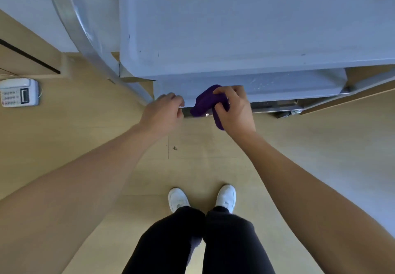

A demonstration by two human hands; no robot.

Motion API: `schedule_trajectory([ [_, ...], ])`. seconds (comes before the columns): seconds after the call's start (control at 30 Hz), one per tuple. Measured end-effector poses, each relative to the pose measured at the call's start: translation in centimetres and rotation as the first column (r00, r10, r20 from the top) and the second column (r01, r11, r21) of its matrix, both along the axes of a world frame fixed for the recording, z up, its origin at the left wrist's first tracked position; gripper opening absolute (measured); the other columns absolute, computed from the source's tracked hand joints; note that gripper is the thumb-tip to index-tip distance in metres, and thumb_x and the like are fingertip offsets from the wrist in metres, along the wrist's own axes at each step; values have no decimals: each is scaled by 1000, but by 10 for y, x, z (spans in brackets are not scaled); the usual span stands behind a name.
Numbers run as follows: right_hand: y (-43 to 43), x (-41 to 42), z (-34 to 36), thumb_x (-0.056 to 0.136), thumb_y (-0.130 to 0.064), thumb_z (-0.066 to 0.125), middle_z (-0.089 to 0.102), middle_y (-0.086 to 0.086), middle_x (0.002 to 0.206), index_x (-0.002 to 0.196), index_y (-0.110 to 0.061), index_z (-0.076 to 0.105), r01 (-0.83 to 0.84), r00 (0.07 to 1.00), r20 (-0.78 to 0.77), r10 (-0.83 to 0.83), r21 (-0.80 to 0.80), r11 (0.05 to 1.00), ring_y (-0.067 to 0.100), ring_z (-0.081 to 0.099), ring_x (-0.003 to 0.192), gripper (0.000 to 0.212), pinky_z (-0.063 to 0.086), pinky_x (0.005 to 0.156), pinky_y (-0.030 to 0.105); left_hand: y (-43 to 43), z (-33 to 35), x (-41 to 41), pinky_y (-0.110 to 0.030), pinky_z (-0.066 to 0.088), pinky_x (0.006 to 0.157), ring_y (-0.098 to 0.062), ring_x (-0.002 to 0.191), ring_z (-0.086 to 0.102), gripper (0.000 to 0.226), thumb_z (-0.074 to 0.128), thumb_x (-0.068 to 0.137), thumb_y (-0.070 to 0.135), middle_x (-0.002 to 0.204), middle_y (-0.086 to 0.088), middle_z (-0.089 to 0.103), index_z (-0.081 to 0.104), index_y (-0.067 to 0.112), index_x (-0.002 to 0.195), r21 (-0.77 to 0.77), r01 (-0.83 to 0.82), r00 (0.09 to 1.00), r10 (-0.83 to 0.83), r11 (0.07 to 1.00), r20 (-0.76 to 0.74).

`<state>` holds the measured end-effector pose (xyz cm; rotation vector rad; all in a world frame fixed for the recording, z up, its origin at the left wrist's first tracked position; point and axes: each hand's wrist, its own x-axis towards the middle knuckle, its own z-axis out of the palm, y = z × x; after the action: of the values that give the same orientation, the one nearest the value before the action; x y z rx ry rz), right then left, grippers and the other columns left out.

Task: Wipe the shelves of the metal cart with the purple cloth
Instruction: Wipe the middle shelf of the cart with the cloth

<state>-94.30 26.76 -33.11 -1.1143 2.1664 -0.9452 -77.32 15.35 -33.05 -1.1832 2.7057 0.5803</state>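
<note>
while we lean over the metal cart (245,28), our right hand (234,108) has the purple cloth (206,100) bunched in a curled grip, fingers wrapped over the top of it and a tail of fabric hanging out below the palm. the cloth sits at the front lip of the lower shelf (277,85), which peeks out from under the broad top shelf. our left hand (164,111) is just beside it, fingers loosely curled at the same front edge; we cannot tell whether it is gripping the rim or only resting there, and it holds no cloth.

to do this step well, we would first open the bunch so a flat pad of cloth meets the metal, since a wad only touches at a few points. the left hand looks well placed to steady the cart, which seems wise if it stands on wheels, though we see only a hint of one at the right. we would then reach in under the top shelf and draw the cloth along the length of the lower one in overlapping passes, pressing evenly, and finish along the front lip. the smudges showing on the lower shelf to the right suggest that side needs attention. the far part of that shelf is hidden from us, so we would work it by feel.
</note>
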Motion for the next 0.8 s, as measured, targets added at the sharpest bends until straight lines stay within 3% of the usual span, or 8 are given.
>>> schedule_trajectory([
  [0.13, -35, -8, -41, 87, -7, 54, 49, -3, 113, 111, -24, 65, 9, 1000, -5, -10, -72, 997, -4, 54, 81, 31, 40, 67, 3, -26, -46, -5, -40, 52, 75, -23, 106, 56, 26, 48, 94, 19, 114, -1, 61, 60, 15, 116, -94, 14, 999, -17, 995, -27],
  [0.3, -76, -17, -73, 84, -2, 52, 50, -6, 106, 107, -18, 67, -39, 996, -91, 17, -239, 970, 7, 54, 93, 32, 42, 72, 5, -52, -91, -12, -42, 53, 70, -26, 100, 57, 25, 49, 92, 18, 109, -4, 62, 62, 13, 114, -242, 15, 996, -35, 970, -78],
  [0.37, -88, -25, -89, 83, -2, 53, 52, -2, 106, 108, -15, 68, -120, 977, -207, 58, -304, 945, 13, 55, 93, 32, 44, 74, 10, -55, -110, -14, -40, 52, 66, -27, 97, 58, 24, 50, 91, 16, 107, -6, 61, 63, 11, 111, -310, 18, 995, -47, 951, -88],
  [0.47, -97, -35, -118, 81, -4, 54, 57, 10, 113, 109, -16, 68, -304, 859, -489, 150, -253, 918, 31, 57, 95, 34, 48, 65, 33, -56, -140, -15, -42, 52, 71, -29, 98, 56, 22, 54, 88, 14, 111, -8, 57, 64, 8, 106, -341, -23, 988, -31, 940, -151],
  [0.53, -98, -41, -136, 81, -3, 56, 60, 9, 113, 107, -18, 70, -362, 751, -640, 165, -189, 913, 33, 56, 94, 32, 43, 54, 31, -57, -157, -17, -45, 51, 77, -31, 97, 56, 22, 54, 86, 15, 110, -9, 57, 64, 6, 104, -365, -85, 968, -11, 927, -252],
  [0.63, -97, -49, -153, 84, -10, 58, 61, 3, 112, 108, -23, 69, -381, 702, -698, 141, -201, 902, 30, 55, 92, 30, 44, 51, 30, -54, -172, -24, -41, 48, 81, -27, 98, 57, 31, 47, 87, 27, 111, -6, 57, 60, 9, 108, -411, -116, 929, -48, 904, -367],
  [0.8, -95, -56, -171, 86, -24, 59, 57, 2, 114, 114, -28, 66, -379, 735, -665, 134, -240, 894, 29, 60, 93, 30, 54, 56, 38, -53, -182, -37, -40, 46, 86, -26, 100, 55, 35, 48, 87, 36, 108, -5, 55, 61, 10, 107, -431, -141, 851, -114, 891, -513],
])
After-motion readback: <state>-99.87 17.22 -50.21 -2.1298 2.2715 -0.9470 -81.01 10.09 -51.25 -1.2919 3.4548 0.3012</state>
